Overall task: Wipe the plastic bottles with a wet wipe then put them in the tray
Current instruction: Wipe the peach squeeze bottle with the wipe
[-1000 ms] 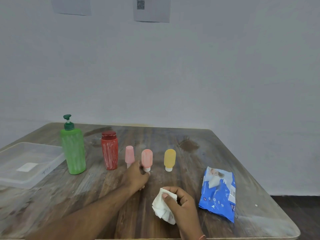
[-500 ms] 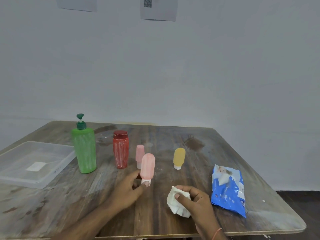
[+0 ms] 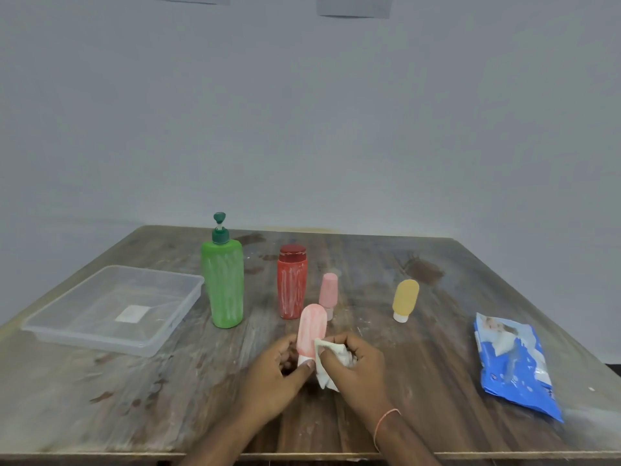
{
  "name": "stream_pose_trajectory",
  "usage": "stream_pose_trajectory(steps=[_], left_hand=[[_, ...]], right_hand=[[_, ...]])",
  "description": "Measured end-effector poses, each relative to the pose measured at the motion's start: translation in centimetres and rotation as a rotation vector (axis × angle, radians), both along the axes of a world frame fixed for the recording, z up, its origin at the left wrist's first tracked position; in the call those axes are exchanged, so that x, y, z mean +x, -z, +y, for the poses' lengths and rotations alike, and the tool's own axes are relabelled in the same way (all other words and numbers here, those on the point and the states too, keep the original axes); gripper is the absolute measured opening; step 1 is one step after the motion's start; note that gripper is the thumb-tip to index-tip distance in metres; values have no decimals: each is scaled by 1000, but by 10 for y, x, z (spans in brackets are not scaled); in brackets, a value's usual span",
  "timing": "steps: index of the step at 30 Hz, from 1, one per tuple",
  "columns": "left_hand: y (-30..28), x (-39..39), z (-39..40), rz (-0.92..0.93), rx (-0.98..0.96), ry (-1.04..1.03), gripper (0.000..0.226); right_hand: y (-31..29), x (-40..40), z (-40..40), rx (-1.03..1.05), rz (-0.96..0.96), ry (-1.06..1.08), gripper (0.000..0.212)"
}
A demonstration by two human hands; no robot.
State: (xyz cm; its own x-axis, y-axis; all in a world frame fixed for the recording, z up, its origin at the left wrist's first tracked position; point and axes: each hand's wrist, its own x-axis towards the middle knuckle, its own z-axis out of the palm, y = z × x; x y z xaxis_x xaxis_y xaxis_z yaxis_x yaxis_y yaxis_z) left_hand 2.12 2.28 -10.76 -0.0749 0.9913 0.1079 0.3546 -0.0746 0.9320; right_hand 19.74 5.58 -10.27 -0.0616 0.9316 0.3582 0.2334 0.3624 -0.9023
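Lifted off the desk [image 3: 437,381], the pink bottle [image 3: 312,327] (cap down) now meets the wet wipe [image 3: 331,359] — left hand [image 3: 279,375] fingers pinch its cap end, right hand [image 3: 356,361] fingers pinch the wipe; stroke full-length, turning it.

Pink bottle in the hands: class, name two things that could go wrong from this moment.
1. The left hand pinches the pink bottle only by its cap end, so a push from the wet wipe in the right hand might tip it loose.
2. Carrying it to the tray could knock over the tall green pump bottle standing beside it.
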Motion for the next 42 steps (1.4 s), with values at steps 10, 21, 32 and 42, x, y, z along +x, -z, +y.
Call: stream_pose_trajectory(steps=[10,21,32,42], left_hand=[[10,-3,10,5,20,-7,44],[-1,1,2,38,29,-20,42],[-1,1,-1,21,5,-23,44],[-4,1,-2,-31,-25,-39,41]], right_hand=[[13,1,7,107,-133,17,17],[14,3,7,76,-183,153,13],[8,1,-2,110,-198,47,14],[4,2,-5,134,-227,47,15]])
